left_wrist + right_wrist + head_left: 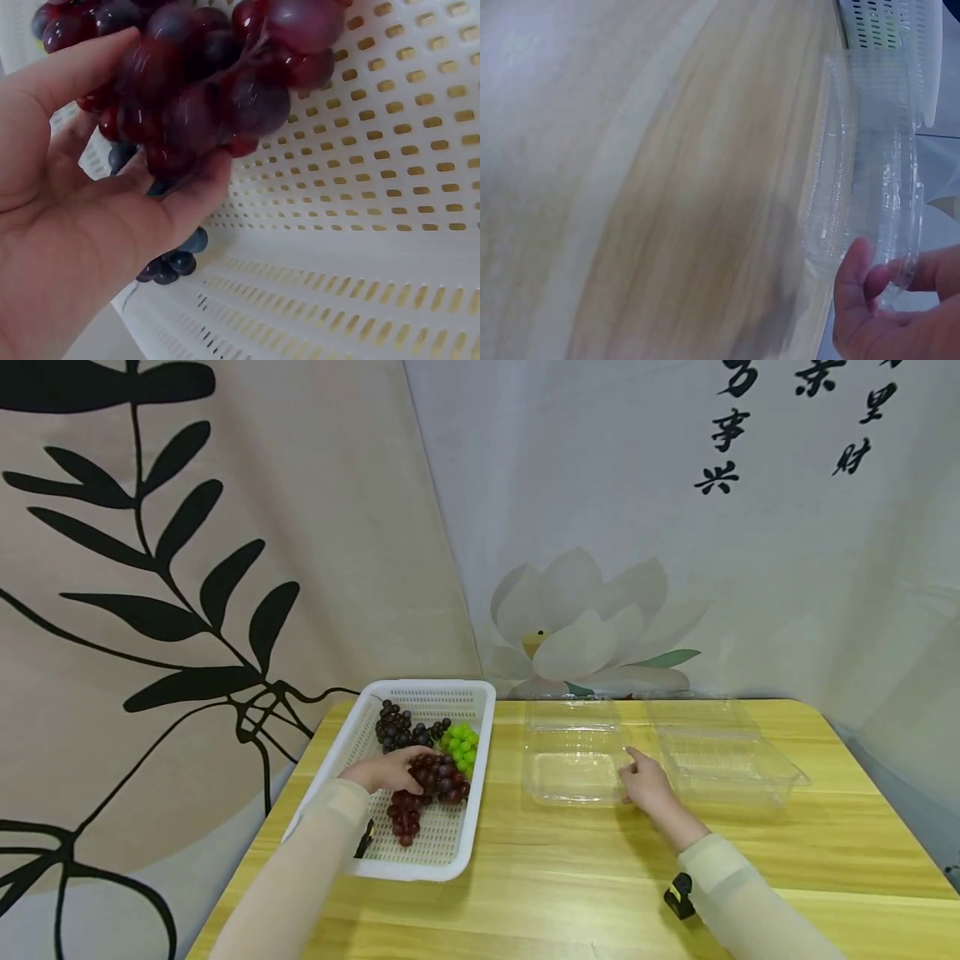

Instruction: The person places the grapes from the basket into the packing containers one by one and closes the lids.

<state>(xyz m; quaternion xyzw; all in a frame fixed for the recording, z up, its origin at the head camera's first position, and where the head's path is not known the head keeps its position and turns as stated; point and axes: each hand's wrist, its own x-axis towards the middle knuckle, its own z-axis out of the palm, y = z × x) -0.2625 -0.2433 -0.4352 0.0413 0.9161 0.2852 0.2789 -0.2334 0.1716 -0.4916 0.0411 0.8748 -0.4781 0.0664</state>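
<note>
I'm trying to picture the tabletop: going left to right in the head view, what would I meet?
Basket of grapes, left clear box, right hand, right clear box.

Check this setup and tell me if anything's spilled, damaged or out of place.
Nothing stands out: the grape bunches are inside the white basket, and the clear containers sit open on the table, with no visible spill or damage.

- Pale cloth backdrop [360,527], printed with black leaves [189,522], a whitish lotus [573,652] and black characters [729,431]
- Yellowish wood-grain table [562,877]
- Bluish-grey area [888,772] beyond its right edge, perhaps more cloth
</note>
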